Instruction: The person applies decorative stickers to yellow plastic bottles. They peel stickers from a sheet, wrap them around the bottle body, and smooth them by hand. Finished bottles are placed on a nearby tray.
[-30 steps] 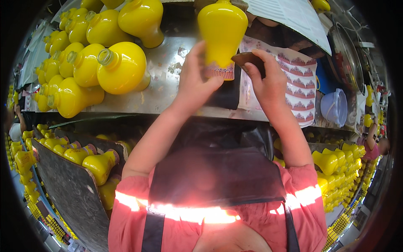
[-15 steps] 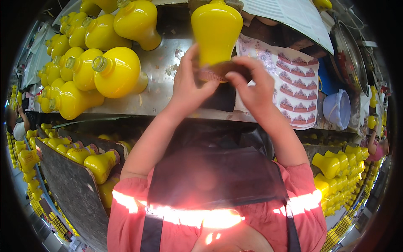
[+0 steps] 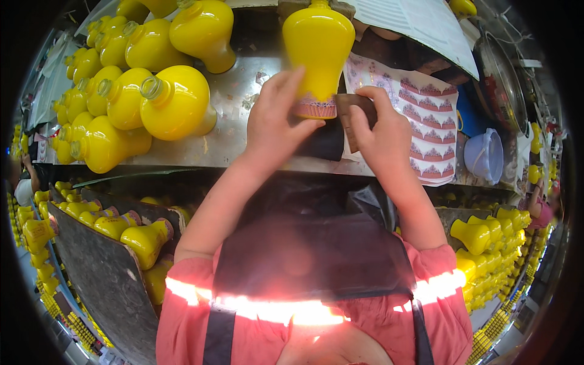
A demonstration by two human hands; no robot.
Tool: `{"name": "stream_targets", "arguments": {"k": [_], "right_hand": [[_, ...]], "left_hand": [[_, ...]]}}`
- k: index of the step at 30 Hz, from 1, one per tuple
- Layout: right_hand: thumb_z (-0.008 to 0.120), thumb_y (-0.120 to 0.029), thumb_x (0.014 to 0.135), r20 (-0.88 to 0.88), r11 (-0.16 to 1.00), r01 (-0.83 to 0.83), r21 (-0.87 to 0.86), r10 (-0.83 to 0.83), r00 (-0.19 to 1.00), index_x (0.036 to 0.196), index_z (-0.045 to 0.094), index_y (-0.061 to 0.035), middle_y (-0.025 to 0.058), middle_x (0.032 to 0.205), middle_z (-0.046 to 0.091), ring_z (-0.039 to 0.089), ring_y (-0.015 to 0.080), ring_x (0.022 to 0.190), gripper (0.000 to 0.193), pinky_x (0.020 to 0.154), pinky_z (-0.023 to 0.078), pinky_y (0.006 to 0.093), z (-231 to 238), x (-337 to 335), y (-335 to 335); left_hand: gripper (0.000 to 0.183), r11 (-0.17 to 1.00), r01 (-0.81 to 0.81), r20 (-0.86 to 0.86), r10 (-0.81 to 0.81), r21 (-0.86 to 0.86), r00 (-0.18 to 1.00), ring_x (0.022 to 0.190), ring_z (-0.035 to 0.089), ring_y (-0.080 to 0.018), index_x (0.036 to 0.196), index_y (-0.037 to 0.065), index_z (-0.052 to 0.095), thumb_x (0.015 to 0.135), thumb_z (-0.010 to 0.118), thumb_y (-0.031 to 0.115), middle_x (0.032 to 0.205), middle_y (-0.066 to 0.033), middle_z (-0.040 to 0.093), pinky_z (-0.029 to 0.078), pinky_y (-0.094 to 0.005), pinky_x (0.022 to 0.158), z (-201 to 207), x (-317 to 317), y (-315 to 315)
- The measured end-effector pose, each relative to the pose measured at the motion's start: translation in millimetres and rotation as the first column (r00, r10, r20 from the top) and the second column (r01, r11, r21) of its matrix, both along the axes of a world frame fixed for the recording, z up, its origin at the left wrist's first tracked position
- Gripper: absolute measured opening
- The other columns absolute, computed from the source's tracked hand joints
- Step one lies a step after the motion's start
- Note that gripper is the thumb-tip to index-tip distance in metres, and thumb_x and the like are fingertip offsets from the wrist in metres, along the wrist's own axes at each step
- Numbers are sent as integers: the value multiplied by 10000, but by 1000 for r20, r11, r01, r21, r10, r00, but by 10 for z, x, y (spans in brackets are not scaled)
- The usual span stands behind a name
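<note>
The yellow vase [image 3: 317,48] is glossy and even in colour, broad at the shoulder and narrowing to its foot. It lies at the far middle of the worktop [image 3: 234,125], neck pointing away from the person and foot toward them. Around the foot runs a patterned band [image 3: 315,108], pinkish red below, with a purplish, peaked upper edge.

The left hand [image 3: 277,112] is partly spread, fingers along the vase's left side and thumb by the foot; how firmly it grips cannot be told. The right hand [image 3: 384,125] pinches a flat brown piece [image 3: 348,118] between thumb and fingers, at the right side of the band. To the right lies a sheet of similar printed bands [image 3: 433,121].

Half a second ago the brown piece lay across the foot and hid much of the band; now it has shifted right, leaving the band's front in view. The vase has stayed in nearly the same place.
</note>
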State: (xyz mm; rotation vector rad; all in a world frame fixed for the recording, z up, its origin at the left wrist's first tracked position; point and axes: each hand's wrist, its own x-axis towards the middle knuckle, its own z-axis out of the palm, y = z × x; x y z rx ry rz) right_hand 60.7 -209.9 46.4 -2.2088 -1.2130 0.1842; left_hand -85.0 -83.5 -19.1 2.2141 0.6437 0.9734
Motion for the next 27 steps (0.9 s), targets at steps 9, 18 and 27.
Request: {"name": "stream_targets", "arguments": {"k": [9, 18, 27], "right_hand": [[636, -138, 964, -437, 981, 47, 190, 41, 899, 1238, 557, -49, 56, 905, 610, 494, 97, 701, 299, 646, 434, 270, -294, -206, -43], [619, -133, 981, -389, 976, -30, 214, 113, 914, 1241, 554, -44, 30, 963, 616, 515, 89, 785, 282, 701, 443, 263, -279, -175, -110], [606, -154, 976, -571, 946, 139, 294, 57, 819, 1219, 554, -35, 144, 868, 677, 622, 177, 746, 276, 673, 502, 353, -438, -15, -170]], "left_hand": [[694, 978, -79, -49, 90, 195, 995, 1107, 565, -325, 1357, 163, 667, 696, 869, 102, 1426, -170, 495, 492, -429, 984, 48, 164, 10], [763, 957, -156, -83, 181, 245, 980, 983, 603, -275, 1425, 143, 603, 715, 886, 147, 1392, -148, 535, 532, -409, 935, 73, 168, -73], [825, 994, 41, 62, -35, -105, 997, 1040, 576, -250, 1474, 108, 573, 699, 827, -15, 1458, -140, 471, 530, -346, 950, 33, 69, 44]]}}
